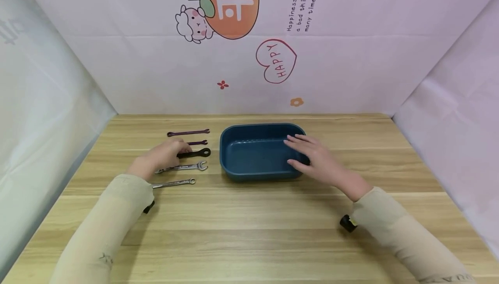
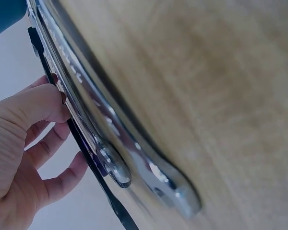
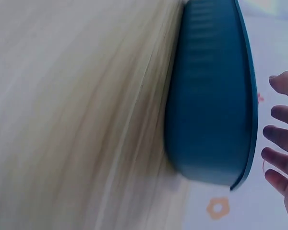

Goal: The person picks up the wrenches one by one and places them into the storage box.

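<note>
My left hand (image 1: 165, 153) is over the row of wrenches, left of the blue bin. Its thumb and fingertips pinch the middle of a black wrench (image 1: 200, 153), whose ring end points toward the bin. In the left wrist view the black wrench (image 2: 116, 207) runs slantwise past the curled fingers, beside two silver wrenches. Over the right rim of the blue bin (image 1: 253, 156) my right hand (image 1: 321, 162) is spread with nothing in its grip. The right wrist view has those fingers (image 3: 281, 139) just above the rim of the bin (image 3: 209, 96).
Beyond the black wrench lie a purple wrench (image 1: 189, 133) and another purple wrench (image 1: 202, 143), partly hidden by the hand. Nearer are an open-ended silver wrench (image 1: 187, 167) and a thinner silver one (image 1: 175, 183). A printed white cloth (image 1: 343, 72) stands behind the wooden table (image 1: 249, 232).
</note>
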Demonstrator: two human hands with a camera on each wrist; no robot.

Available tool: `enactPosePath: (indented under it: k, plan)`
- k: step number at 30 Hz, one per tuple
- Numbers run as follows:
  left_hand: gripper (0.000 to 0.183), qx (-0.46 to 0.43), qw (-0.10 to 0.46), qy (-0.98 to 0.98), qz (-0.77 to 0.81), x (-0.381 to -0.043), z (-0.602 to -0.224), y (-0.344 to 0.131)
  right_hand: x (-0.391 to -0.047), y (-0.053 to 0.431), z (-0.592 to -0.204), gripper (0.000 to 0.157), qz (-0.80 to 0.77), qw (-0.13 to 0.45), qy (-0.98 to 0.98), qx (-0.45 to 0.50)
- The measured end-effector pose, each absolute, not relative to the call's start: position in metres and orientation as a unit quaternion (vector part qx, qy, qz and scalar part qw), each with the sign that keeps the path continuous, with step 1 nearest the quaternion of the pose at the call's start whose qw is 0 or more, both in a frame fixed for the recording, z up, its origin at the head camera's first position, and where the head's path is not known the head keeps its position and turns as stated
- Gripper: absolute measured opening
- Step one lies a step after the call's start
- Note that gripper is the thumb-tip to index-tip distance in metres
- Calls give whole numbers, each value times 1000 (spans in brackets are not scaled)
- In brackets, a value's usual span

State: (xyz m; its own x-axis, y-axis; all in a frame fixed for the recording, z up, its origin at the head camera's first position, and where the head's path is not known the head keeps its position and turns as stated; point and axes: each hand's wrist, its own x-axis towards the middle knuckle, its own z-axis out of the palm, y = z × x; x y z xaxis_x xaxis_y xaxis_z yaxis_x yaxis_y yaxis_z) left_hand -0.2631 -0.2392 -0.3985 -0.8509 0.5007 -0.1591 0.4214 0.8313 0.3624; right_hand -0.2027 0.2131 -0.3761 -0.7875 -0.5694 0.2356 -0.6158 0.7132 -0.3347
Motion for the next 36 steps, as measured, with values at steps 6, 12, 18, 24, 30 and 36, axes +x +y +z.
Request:
enactPosePath:
  k: [6,12,18,24,30,36]
  plan:
    - [54,254,130,943,170,-265,-395,-240,-205,230,-381,60,179,71,-937,291]
    - [53,253,137,944,160,-263,-386,-241,-206,242,-386,63,163,63,-947,268]
    - [53,231,151,947,167,-259,-378,-242,-208,248,-392,67,163,54,-952,254]
    - [57,209,159,944,199,-257,-373,-241,-207,249,-395,70,166,45,-955,241]
    - [53,202,139,948,205,-253,-366,-238,-207,250,-399,74,166,26,-959,230]
    - [50,208,120,950,198,-253,-356,-233,-208,248,-401,82,160,5,-960,228]
